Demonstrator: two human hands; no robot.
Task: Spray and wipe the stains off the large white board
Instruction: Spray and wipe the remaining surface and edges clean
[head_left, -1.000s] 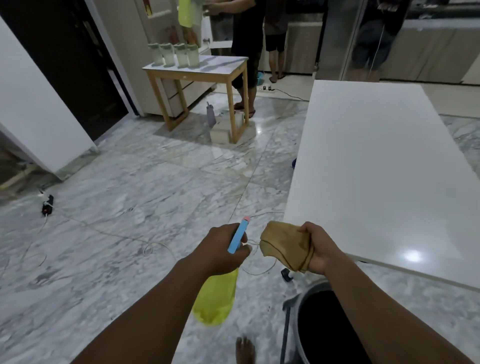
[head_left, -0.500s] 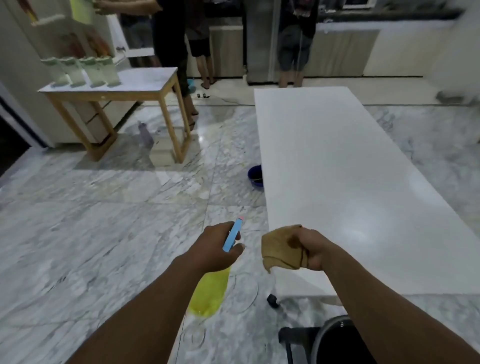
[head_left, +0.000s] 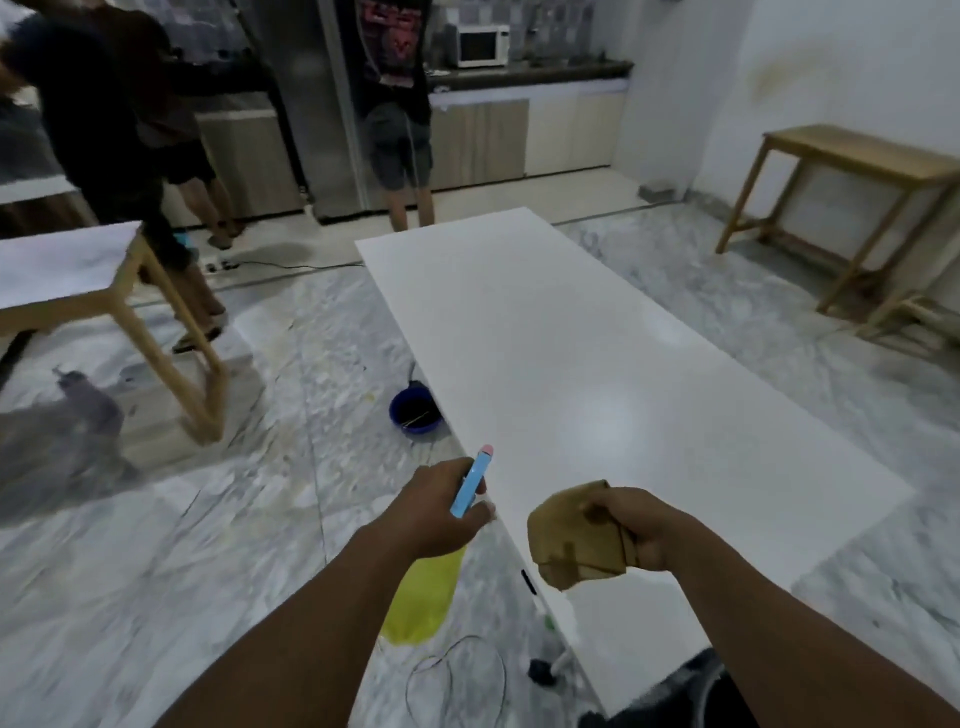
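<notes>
Grey marble floor (head_left: 260, 467) is filling the room, and the large white rectangular board (head_left: 597, 374) is stretching from lower centre to upper middle. At lower centre the left hand (head_left: 441, 512) is gripping a yellow plastic spray bottle with a blue head (head_left: 423, 597), just beside the board's left edge. Right of it, the right hand (head_left: 641, 525) is clutching a crumpled tan cloth (head_left: 571, 535) over the board's near end. A small blue bowl (head_left: 413, 413) is sitting by the left edge.

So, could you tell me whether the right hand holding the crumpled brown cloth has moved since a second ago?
Yes. The right hand came from beside the large white board's near corner to above its near end.
</notes>
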